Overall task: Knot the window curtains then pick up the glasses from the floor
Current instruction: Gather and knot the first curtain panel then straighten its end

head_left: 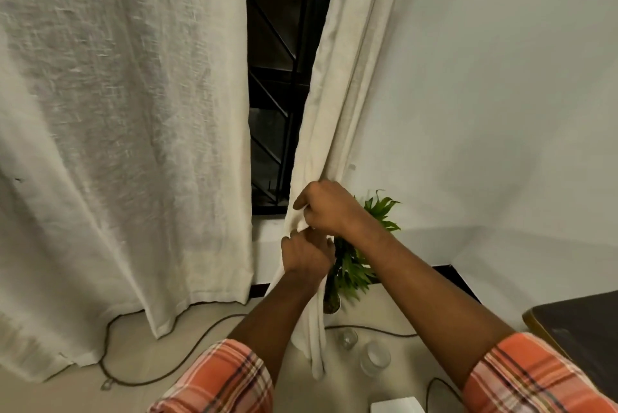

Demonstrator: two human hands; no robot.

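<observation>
The right curtain (337, 84) is gathered into a narrow cream bundle beside the dark window. My right hand (326, 208) grips the bundle at sill height, fingers curled round the cloth. Just below it, my left hand (306, 253) pinches the same bundle. The curtain's tail hangs down between my forearms to the floor. The left curtain (123, 111) hangs loose and spread wide. Two clear glasses stand on the floor: a small glass (348, 338) and a bigger glass (375, 358), right of the curtain tail.
A potted green plant (354, 265) stands on the floor behind my hands. A dark cable (187, 345) loops across the floor. A dark table corner (582, 329) juts in at the right. A white box (396, 405) sits at the bottom edge.
</observation>
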